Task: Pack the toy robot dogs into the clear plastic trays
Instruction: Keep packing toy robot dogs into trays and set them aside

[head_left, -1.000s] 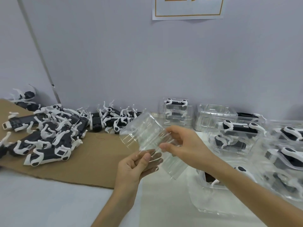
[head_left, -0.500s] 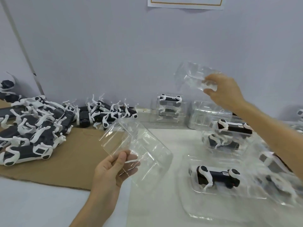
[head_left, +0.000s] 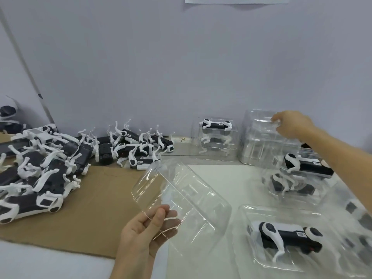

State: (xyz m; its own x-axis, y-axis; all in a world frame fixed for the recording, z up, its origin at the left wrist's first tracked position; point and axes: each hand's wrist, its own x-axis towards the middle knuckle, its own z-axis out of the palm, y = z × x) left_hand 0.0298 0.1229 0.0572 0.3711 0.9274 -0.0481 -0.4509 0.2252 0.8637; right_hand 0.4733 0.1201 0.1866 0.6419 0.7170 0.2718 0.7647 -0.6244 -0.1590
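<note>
My left hand (head_left: 147, 228) grips an empty clear plastic tray (head_left: 181, 198) by its near edge and holds it tilted above the table. My right hand (head_left: 291, 125) reaches to the back right and holds a second clear tray (head_left: 261, 127) on top of a stack of empty trays (head_left: 259, 150). Several loose black-and-white toy robot dogs (head_left: 50, 168) lie piled on the brown cardboard (head_left: 96, 208) at the left. One dog (head_left: 285, 236) lies in a tray at the front right.
Filled trays stand stacked by the wall (head_left: 216, 137) and at the right (head_left: 302, 174). More filled trays reach the right edge. A white table surface (head_left: 231, 178) lies between them. The grey wall stands close behind.
My right hand has lowered its clear tray from up in the air onto the stack of empty trays at the back right. My left hand still holds its tray in about the same place.
</note>
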